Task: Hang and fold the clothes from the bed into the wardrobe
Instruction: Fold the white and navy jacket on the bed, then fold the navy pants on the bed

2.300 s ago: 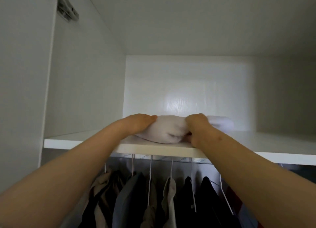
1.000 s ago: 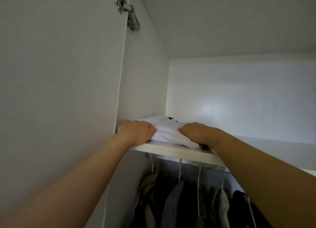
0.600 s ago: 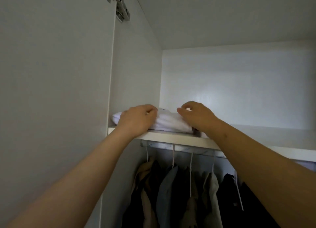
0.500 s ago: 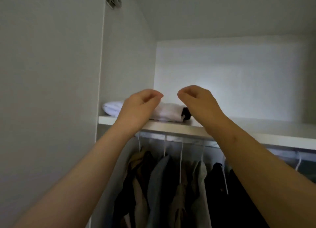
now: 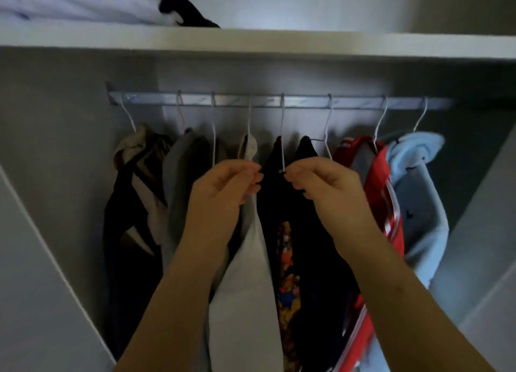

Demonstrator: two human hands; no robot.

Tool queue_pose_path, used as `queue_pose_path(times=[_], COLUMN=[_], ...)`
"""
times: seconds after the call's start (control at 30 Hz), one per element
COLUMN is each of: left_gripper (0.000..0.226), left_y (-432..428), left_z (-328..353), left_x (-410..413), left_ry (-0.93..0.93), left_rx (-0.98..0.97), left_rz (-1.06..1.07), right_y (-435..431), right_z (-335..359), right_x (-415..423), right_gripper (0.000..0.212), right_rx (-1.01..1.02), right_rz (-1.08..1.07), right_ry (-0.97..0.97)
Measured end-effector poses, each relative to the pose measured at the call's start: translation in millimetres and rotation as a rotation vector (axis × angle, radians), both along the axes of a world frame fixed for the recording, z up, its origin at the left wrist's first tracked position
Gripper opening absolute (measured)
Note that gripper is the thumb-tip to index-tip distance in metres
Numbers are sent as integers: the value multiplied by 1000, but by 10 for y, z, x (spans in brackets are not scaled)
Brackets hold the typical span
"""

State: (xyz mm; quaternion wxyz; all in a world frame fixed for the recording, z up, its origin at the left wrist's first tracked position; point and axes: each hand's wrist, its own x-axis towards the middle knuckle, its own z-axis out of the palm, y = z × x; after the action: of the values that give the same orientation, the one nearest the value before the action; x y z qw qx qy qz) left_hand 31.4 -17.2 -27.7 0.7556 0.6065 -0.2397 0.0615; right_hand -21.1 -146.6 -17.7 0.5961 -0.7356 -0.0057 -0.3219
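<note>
The folded white garment (image 5: 78, 6) lies on the top shelf (image 5: 307, 43) at the far left, with a dark piece (image 5: 184, 11) against its right end. Both my hands hang below the shelf, in front of the hanging clothes. My left hand (image 5: 223, 187) has loosely curled fingers over a light grey garment (image 5: 245, 288) and holds nothing. My right hand (image 5: 324, 184) is curled the same way, its fingertips close to a white hanger wire (image 5: 282, 137), with no grip that I can make out.
Several white wire hangers hang from the rail (image 5: 357, 103) under the shelf. They carry a brown-beige garment (image 5: 134, 176), dark ones with a colourful print (image 5: 287, 260), a red one (image 5: 385, 190) and a light blue one (image 5: 418, 204). White wardrobe walls stand on both sides.
My hands slid the folded white garment left along the shelf, let go and dropped below it. The view tilted down to the hanging clothes.
</note>
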Motion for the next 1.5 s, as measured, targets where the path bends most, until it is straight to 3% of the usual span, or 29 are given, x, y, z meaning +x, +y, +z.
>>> queue_pose_path(times=[0.3,0.5,0.63,0.77,0.93,1.17,1.5], left_gripper=[25,25,23,22,21,19,17], left_y=[-511,-793,-862,-712,-164,1321,2907], left_z=[-935,-1345,-1438,-1443,-1395,-1440,-1736], left_x=[-220,-869,-1731,-2758,-4217,-6409,-8258], left_ry=[289,228,238,94,-53,-217,-431], left_rx=[281,523,596,681,667,668,809], left_rz=[-334,-686,-965,-1264,-1602,-2049,-2467], right_y=[-312,-89,307,866,1824,3623,5535], right_z=[-1082,-1454,-1605,-1621,-1536,-1595,-1959], right_x=[-696,-1647,-2553,-3528,-4768,-6467,-7783], right_gripper=[25,17,17,18,20,22,21], right_rx=[218,448,555,585,610,713,954], right_rz=[-376,-717,-1007,-1282,-1602,-2068,-2444], right_ry=[271,328,318,263,180,38,-305])
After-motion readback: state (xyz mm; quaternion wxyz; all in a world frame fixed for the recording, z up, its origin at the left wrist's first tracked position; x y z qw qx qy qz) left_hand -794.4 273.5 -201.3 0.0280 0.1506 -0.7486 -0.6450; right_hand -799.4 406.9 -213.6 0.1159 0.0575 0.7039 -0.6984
